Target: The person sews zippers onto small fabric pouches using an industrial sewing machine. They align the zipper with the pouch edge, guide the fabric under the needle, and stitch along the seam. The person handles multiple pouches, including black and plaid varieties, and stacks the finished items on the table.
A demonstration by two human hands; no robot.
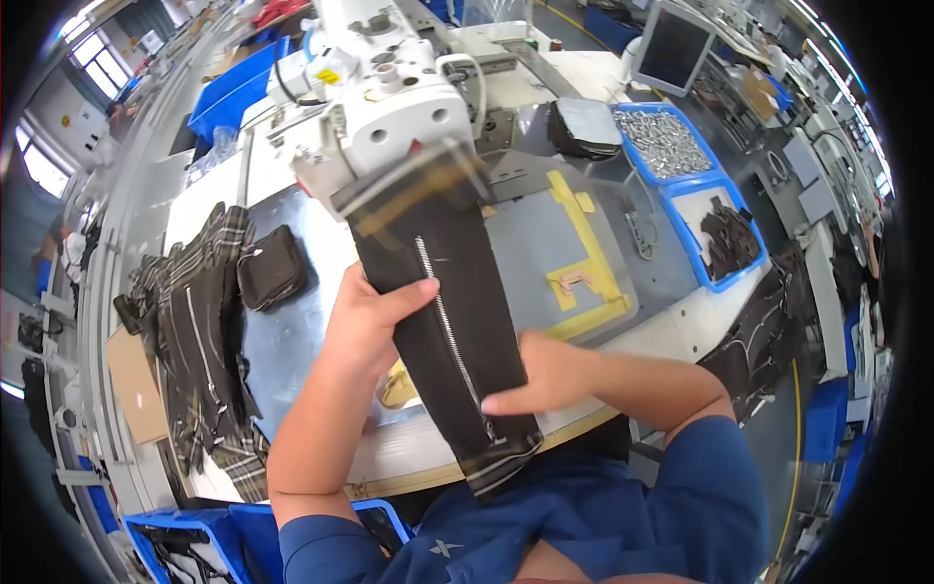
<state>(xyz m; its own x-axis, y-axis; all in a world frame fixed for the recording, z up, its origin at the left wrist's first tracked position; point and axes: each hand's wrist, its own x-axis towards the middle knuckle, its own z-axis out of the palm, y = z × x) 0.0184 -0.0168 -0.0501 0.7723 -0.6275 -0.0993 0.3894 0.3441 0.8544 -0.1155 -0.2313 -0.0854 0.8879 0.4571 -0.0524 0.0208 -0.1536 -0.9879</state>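
A long dark fabric panel [463, 282] with a silver zipper [448, 326] down its length hangs between my hands, in front of a white sewing machine [399, 107]. My left hand [365, 311] grips its left edge, thumb pressed on the fabric beside the zipper. Lower down, my right hand [535, 378] pinches the right edge with its thumb near the zipper's bottom end. The fingers of both hands are hidden behind the panel. Its top end, a plaid part, is blurred close to the machine head; the lower end is folded near my body.
Plaid and dark zippered pieces [195, 331] and a small dark stack [272, 268] lie left. A yellow-edged template [593, 263] is right of the panel. Beyond stand blue trays of metal pieces [666, 144] and dark strips [725, 234]. Blue bins [195, 530] sit below left.
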